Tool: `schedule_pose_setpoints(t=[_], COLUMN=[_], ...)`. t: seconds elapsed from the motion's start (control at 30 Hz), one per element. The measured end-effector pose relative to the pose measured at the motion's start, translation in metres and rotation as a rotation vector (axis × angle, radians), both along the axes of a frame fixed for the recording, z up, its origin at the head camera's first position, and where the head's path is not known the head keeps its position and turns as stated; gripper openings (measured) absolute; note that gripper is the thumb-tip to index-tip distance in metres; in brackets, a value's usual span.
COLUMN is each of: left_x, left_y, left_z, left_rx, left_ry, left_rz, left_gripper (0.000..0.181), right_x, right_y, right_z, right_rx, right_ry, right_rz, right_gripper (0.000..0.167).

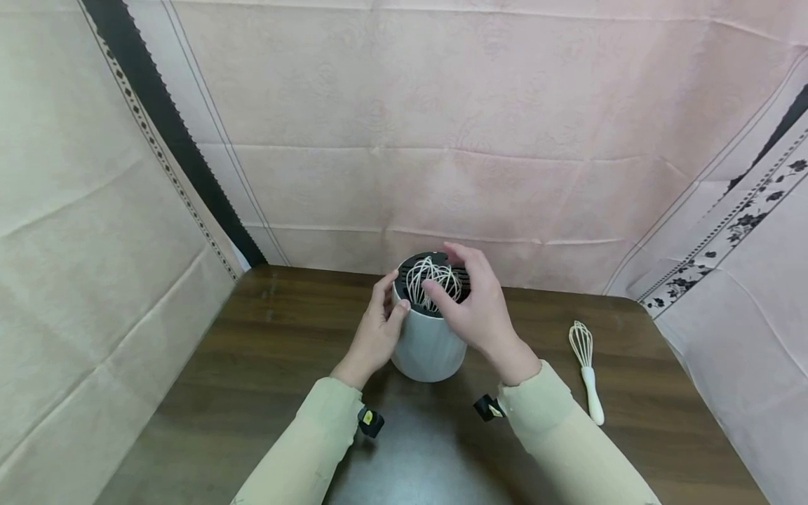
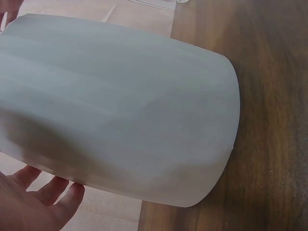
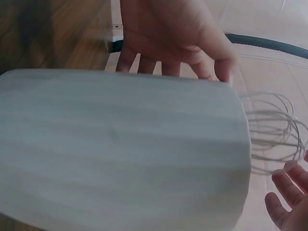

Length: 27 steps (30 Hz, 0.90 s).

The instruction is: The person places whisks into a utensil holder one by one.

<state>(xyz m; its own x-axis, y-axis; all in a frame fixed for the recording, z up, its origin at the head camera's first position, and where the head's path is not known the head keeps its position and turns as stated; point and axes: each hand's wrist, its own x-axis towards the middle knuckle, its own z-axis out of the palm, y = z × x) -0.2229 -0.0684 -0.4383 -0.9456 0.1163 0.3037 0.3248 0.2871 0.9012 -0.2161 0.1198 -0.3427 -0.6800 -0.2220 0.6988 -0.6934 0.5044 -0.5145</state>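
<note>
A pale grey canister [image 1: 429,351] stands upright on the table, and white whisk wires [image 1: 433,282] stick up through its black slotted lid [image 1: 465,275]. My left hand [image 1: 374,337] holds the canister's left side near the rim; the left wrist view shows this hand [image 2: 43,202] with fingertips against the canister wall [image 2: 120,106]. Above the lid, my right hand [image 1: 482,312] is spread around the wires, thumb apart from the fingers. In the right wrist view its fingers [image 3: 288,185] are beside the wires [image 3: 274,130]; whether they touch is unclear. The whisk's lower part is hidden inside the canister.
A small whisk [image 1: 588,372] with a white handle lies on the wooden table [image 1: 278,365] to the right of my right forearm. Pale cloth [image 1: 442,140] hangs behind the table's back edge, with more cloth along both sides.
</note>
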Motion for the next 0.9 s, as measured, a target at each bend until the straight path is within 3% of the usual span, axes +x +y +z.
schedule_pose_setpoints(t=[0.27,0.47,0.9], left_x=[0.000,-0.001,0.000], left_y=[0.001,0.001,0.001], left_z=[-0.001,-0.001,-0.001], left_rx=[-0.011,-0.003,0.000], left_ry=[-0.007,0.008,0.020], left_rz=[0.011,0.010,0.007], left_gripper=[0.056,0.056,0.056], right_x=[0.006,0.011,0.018], right_y=[0.026,0.048,0.098], right_z=[-0.008,-0.018,-0.051], right_rx=[-0.045,-0.010,0.078], right_ry=[-0.005,0.001,-0.119], right_rz=[-0.056,-0.093,-0.207], right_gripper=[0.061,0.063,0.074])
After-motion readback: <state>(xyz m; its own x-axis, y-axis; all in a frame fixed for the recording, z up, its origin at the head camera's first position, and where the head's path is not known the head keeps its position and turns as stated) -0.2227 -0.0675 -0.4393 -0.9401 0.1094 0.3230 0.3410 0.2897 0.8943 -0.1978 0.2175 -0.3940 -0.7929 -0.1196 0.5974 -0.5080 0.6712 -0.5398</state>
